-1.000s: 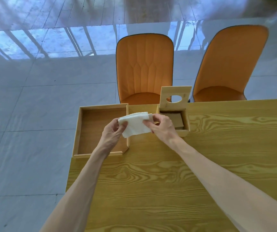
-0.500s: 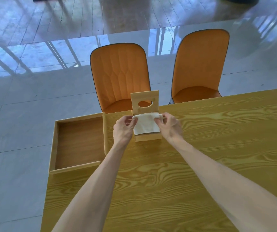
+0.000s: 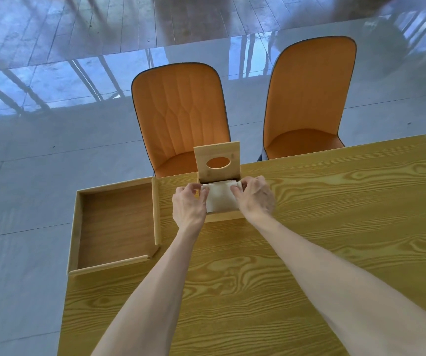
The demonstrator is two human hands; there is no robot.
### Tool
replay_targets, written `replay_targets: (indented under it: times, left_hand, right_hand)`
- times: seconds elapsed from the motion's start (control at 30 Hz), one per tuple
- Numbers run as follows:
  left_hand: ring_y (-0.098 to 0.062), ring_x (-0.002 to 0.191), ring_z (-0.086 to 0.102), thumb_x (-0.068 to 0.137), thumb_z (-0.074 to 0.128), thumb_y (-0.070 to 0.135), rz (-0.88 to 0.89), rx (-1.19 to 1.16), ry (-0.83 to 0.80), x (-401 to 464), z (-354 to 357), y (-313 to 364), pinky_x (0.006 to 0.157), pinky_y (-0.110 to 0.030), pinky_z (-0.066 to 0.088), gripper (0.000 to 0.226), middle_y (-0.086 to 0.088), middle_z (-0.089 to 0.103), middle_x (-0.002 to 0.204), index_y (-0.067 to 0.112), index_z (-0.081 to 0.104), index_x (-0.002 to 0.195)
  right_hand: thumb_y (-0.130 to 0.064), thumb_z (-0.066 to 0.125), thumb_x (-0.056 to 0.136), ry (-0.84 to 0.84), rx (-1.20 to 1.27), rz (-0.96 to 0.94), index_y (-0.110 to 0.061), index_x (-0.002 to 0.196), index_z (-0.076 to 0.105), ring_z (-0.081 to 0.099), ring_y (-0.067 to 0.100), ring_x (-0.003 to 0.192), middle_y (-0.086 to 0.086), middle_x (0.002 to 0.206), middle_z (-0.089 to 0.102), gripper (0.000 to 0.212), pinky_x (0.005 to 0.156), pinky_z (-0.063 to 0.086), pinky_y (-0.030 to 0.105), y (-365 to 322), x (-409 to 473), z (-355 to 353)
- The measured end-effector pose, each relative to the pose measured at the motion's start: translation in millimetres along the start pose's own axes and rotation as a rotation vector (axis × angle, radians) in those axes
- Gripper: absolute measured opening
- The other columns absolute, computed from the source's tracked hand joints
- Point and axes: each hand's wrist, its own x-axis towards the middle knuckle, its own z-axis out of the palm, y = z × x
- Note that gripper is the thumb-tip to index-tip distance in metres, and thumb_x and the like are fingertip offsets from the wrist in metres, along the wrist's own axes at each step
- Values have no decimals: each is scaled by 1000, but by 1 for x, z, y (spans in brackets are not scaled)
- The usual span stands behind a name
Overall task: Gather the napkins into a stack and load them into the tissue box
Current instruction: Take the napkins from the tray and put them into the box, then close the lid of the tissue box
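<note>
A white stack of napkins point(image 3: 220, 199) sits low inside the small wooden tissue box point(image 3: 223, 217) at the table's far edge. The box's lid point(image 3: 217, 161), with an oval hole, stands upright behind it. My left hand point(image 3: 190, 206) grips the stack's left edge and my right hand point(image 3: 254, 197) grips its right edge. Both hands hide the box's side walls.
A shallow wooden tray point(image 3: 115, 224) lies to the left, overhanging the wooden table's point(image 3: 309, 227) left edge. Two orange chairs point(image 3: 181, 119) point(image 3: 309, 98) stand behind the table on a glossy tiled floor.
Both hands carried the napkin stack rightward from above the tray to the tissue box, then lowered it into the box. The camera view also shifted.
</note>
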Motion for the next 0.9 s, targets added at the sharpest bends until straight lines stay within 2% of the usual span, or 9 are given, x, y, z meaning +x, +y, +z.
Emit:
replay_targets:
  times: [0.1,0.27,0.5,0.57,0.63,0.73,0.77,0.83,0.9]
  left_hand:
    - [-21,103,60,93,58,42,7,-46,38,0,6,0,70,-34,45,28,0,64,109,24,60,115]
    - [-21,97,65,90,67,36,-85,-135,-9,6,7,-3,76,-41,55,48,0,66,109,21,46,130]
    - [-18,107,60,98,45,52,-86,-374,-61,16,-15,8,87,-36,50,46,0,62,118,20,55,129]
    - [-17,114,56,100,33,57,-107,-472,-80,22,-26,20,95,-37,45,53,-3,61,130,21,58,130]
    - [-22,127,52,99,24,61,-135,-566,-115,27,-37,34,108,-47,40,61,-7,56,141,25,60,131]
    - [-26,134,46,95,22,69,-205,-639,-183,32,-44,56,114,-55,31,68,-7,52,145,26,55,137]
    - [-24,127,50,94,25,70,-218,-649,-192,31,-45,60,111,-52,33,66,-4,57,138,27,59,130]
    - [-12,93,54,93,32,70,-237,-654,-185,31,-43,64,95,-42,36,43,4,61,102,35,59,92]
    - [-10,83,48,92,39,68,-262,-643,-170,29,-42,64,86,-37,30,39,5,55,96,33,54,84]
  right_hand:
    - [-36,68,91,26,2,-13,-21,115,63,59,21,92,5,111,58,29,66,44,30,-1,1,5]
    - [-29,73,88,26,135,23,-20,123,46,61,19,97,3,116,58,46,68,47,29,7,8,13]
    - [-56,47,97,9,480,19,-19,130,51,63,17,99,4,123,64,49,85,56,41,14,30,-12]
    - [-58,39,100,-55,598,92,-10,128,57,62,21,103,9,125,65,59,88,55,40,4,39,-28]
    - [-63,33,99,-177,703,171,-5,128,61,60,31,116,17,131,62,70,98,51,47,-8,47,-40]
    - [-75,28,92,-395,825,278,-19,134,60,48,33,134,14,148,49,77,110,38,55,-23,51,-53]
    - [-79,29,89,-437,837,295,-21,136,58,44,33,137,13,151,46,80,110,35,57,-25,51,-55]
    - [-83,33,85,-468,831,312,-22,139,55,41,33,140,11,154,44,85,112,31,58,-27,51,-55]
    - [-83,38,83,-472,817,330,-22,139,55,40,34,140,10,154,44,85,113,31,59,-25,50,-51]
